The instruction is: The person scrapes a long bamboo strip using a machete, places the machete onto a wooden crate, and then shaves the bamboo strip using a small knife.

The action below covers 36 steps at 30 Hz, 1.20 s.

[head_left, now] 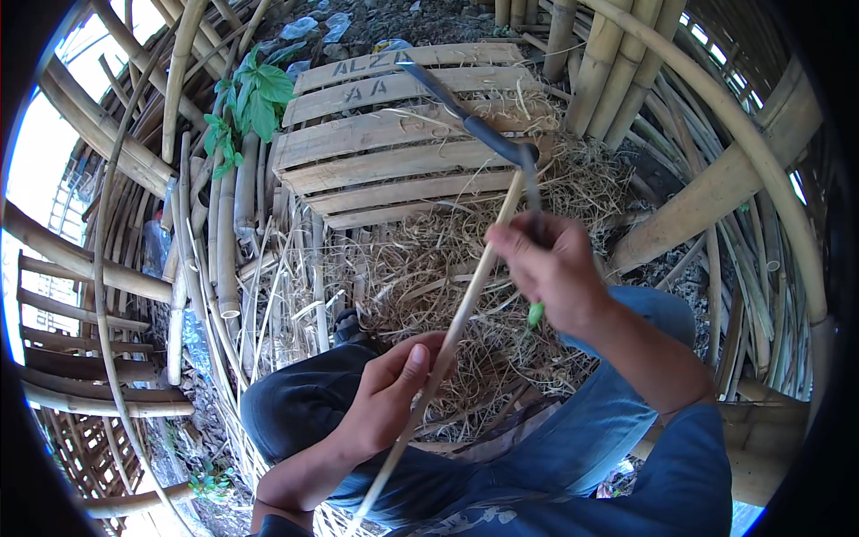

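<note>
My left hand (pixel 394 385) is closed around a long, thin bamboo strip (pixel 465 309), which slants from the lower edge up to the right. My right hand (pixel 557 273) grips a knife (pixel 531 183). Its narrow blade is blurred and points up beside the strip's upper end; a green handle end (pixel 535 313) shows below the fist. The right thumb and fingers press close to the strip. Beyond the strip's tip, a dark-handled tool (pixel 492 136) with a narrow blade lies across the wooden slats. Whether the strip's tip touches it, I cannot tell.
A slatted wooden crate (pixel 394 130) is in front of me. Bamboo shavings (pixel 429 277) cover the ground between my bent knees. Bamboo poles (pixel 716 215) stand and lean at the right, with more at the left beside a green leafy plant (pixel 259 94).
</note>
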### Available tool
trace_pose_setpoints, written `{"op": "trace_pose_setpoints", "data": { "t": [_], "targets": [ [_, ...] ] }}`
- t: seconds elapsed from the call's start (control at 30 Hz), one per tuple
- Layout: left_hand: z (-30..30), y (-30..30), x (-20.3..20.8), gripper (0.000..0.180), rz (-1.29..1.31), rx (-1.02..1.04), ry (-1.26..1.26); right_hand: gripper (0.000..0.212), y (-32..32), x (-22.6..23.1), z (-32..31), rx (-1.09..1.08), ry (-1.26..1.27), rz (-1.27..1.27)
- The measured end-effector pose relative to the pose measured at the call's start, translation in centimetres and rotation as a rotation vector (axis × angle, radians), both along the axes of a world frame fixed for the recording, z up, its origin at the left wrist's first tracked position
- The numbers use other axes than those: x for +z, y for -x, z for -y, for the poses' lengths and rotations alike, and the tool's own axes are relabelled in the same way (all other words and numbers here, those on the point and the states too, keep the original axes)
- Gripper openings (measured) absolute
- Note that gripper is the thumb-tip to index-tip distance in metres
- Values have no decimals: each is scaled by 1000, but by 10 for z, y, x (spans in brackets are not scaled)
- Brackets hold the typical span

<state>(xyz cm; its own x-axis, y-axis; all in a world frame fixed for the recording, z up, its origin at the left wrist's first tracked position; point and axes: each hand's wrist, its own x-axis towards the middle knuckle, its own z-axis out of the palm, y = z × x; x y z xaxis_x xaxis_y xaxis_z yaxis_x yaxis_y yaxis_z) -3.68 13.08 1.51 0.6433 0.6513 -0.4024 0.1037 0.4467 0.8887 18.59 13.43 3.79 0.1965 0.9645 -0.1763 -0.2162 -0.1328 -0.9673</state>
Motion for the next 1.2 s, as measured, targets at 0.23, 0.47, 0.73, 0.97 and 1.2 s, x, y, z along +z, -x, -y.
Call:
{"op": "trace_pose_setpoints", "data": {
  "t": [0.23,0.47,0.73,0.97,1.2],
  "targets": [
    [7,-5,2,40,83,-184,40,16,-25,7,-6,-145,-34,32],
    [9,-3,-2,30,63,-32,35,22,-26,6,3,18,-86,108],
    [14,-8,0,16,44,60,-29,23,10,-2,24,671,310,-73],
    [17,-8,-5,10,8,87,-230,25,10,-2,17,672,376,-75],
    [18,-8,-3,12,-67,111,-269,21,11,3,13,602,350,45]
  ]
}}
